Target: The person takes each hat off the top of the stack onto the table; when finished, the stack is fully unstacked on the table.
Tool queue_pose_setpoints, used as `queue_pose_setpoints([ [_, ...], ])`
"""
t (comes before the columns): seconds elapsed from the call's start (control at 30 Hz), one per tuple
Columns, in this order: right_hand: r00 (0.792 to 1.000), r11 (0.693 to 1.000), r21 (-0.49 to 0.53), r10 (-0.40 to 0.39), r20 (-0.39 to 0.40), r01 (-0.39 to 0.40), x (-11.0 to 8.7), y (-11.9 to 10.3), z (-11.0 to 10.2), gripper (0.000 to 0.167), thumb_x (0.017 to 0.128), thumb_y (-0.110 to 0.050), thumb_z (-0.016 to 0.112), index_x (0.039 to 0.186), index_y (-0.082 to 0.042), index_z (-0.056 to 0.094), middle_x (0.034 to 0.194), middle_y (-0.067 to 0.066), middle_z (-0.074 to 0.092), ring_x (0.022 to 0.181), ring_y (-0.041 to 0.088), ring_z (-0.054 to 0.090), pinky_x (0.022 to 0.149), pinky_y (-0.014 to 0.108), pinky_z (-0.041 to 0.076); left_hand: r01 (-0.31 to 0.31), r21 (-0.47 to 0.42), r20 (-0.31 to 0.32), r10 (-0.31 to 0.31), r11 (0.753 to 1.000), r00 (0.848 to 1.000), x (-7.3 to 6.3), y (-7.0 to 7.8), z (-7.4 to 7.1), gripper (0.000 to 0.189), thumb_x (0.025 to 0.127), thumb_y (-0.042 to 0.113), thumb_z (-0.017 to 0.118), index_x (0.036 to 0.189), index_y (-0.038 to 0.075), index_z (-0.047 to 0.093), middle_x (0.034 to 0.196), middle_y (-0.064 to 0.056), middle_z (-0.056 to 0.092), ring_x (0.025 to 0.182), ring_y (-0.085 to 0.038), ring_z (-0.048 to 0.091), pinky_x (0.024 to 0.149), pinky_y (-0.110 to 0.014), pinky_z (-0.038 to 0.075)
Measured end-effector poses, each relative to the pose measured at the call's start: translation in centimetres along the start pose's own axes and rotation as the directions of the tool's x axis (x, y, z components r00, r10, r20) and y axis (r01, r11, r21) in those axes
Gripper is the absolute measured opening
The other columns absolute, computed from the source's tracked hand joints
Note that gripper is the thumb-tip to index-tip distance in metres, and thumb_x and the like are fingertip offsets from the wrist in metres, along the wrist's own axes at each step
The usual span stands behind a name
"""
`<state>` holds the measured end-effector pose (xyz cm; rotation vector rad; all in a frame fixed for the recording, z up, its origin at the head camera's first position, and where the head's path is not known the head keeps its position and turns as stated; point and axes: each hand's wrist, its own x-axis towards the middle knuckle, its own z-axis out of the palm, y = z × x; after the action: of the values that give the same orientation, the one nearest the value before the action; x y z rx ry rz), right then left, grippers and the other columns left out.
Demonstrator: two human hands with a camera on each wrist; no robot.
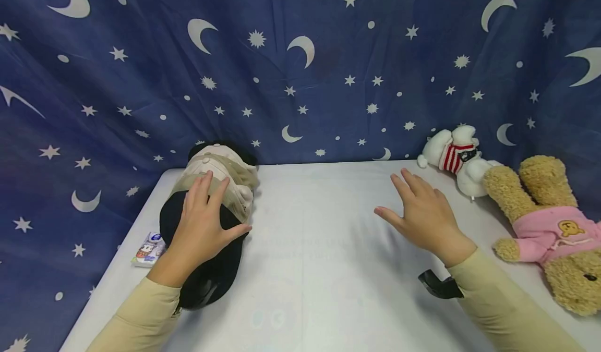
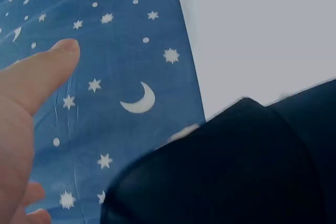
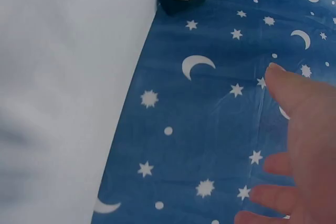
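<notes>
My left hand, fingers spread and holding nothing, hovers over a black cap at the left of the table. Behind that cap, beige and cream caps are stacked in a row, with another dark one at the back. The black cap also fills the lower right of the left wrist view. Over the right half of the table my right hand is held up, its fingers apart and nothing in them. The right wrist view shows its thumb and fingers in front of the curtain.
A small printed packet lies left of the caps. At the right are a white plush toy with a red-striped top and a tan teddy bear in a pink hoodie. A blue moon-and-star curtain hangs behind the white table.
</notes>
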<state>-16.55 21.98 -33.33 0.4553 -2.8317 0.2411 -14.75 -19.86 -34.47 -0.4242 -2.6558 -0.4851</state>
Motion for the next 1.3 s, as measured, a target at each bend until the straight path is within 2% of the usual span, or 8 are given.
queue_pose_setpoints([
  [0.2, 0.997, 0.996, 0.073, -0.045, -0.064, 0.050, 0.9, -1.2, 0.8, 0.075, 0.092, -0.045, 0.068, 0.143, 0.007, 0.048, 0.147, 0.031, 0.041, 0.127, 0.051, 0.045, 0.096, 0.068, 0.040, 0.009, -0.065, -0.092, -0.015, 0.998, 0.996, -1.3, -1.4, -0.2, 0.098, 0.067, 0.029, 0.094, 0.144, -0.004, 0.043, 0.153, -0.030, 0.028, 0.140, -0.053, 0.021, 0.102, -0.074, 0.026],
  [0.4, 0.997, 0.992, 0.109, -0.057, -0.060, 0.064, 1.7, -2.4, 1.9, 0.076, 0.092, -0.046, 0.068, 0.143, 0.006, 0.048, 0.147, 0.029, 0.043, 0.127, 0.050, 0.047, 0.097, 0.065, 0.041, 0.045, -0.146, -0.123, -0.064, 0.988, 0.990, -2.4, -2.5, -0.6, 0.095, 0.068, 0.021, 0.094, 0.143, -0.007, 0.042, 0.152, -0.031, 0.028, 0.135, -0.057, 0.024, 0.102, -0.073, 0.026],
  [0.67, 0.993, 0.980, 0.166, -0.101, -0.068, 0.111, 2.8, -4.4, 2.7, 0.077, 0.090, -0.046, 0.072, 0.143, 0.004, 0.049, 0.147, 0.026, 0.044, 0.127, 0.047, 0.048, 0.097, 0.063, 0.042, 0.030, -0.164, -0.182, -0.060, 0.986, 0.982, -3.5, -4.2, -0.8, 0.094, 0.064, 0.017, 0.094, 0.141, -0.008, 0.045, 0.147, -0.030, 0.036, 0.135, -0.052, 0.027, 0.109, -0.066, 0.018],
  [0.83, 0.990, 0.972, 0.188, -0.131, -0.056, 0.139, 3.5, -6.0, 3.0, 0.077, 0.089, -0.046, 0.073, 0.144, 0.002, 0.049, 0.148, 0.024, 0.045, 0.129, 0.045, 0.048, 0.098, 0.061, 0.043, 0.095, -0.172, -0.181, -0.126, 0.981, 0.975, -4.5, -5.0, -1.2, 0.093, 0.065, 0.017, 0.094, 0.140, -0.008, 0.046, 0.146, -0.031, 0.037, 0.134, -0.053, 0.027, 0.107, -0.067, 0.020],
  [1.1, 0.983, 0.958, 0.220, -0.181, -0.041, 0.186, 4.6, -8.5, 4.1, 0.078, 0.088, -0.049, 0.073, 0.144, 0.000, 0.050, 0.148, 0.021, 0.046, 0.130, 0.040, 0.048, 0.101, 0.057, 0.043, 0.155, -0.182, -0.172, -0.187, 0.971, 0.967, -5.7, -6.9, -1.2, 0.096, 0.064, 0.015, 0.092, 0.141, -0.012, 0.041, 0.145, -0.036, 0.036, 0.132, -0.056, 0.030, 0.111, -0.068, 0.015],
  [1.3, 0.977, 0.943, 0.258, -0.211, -0.020, 0.209, 5.5, -10.4, 4.8, 0.078, 0.088, -0.051, 0.073, 0.145, -0.003, 0.050, 0.149, 0.017, 0.047, 0.128, 0.038, 0.050, 0.098, 0.056, 0.046, 0.215, -0.204, -0.132, -0.245, 0.955, 0.961, -6.8, -7.8, -1.1, 0.098, 0.067, 0.016, 0.092, 0.144, -0.011, 0.038, 0.145, -0.035, 0.037, 0.133, -0.055, 0.031, 0.109, -0.068, 0.022],
])
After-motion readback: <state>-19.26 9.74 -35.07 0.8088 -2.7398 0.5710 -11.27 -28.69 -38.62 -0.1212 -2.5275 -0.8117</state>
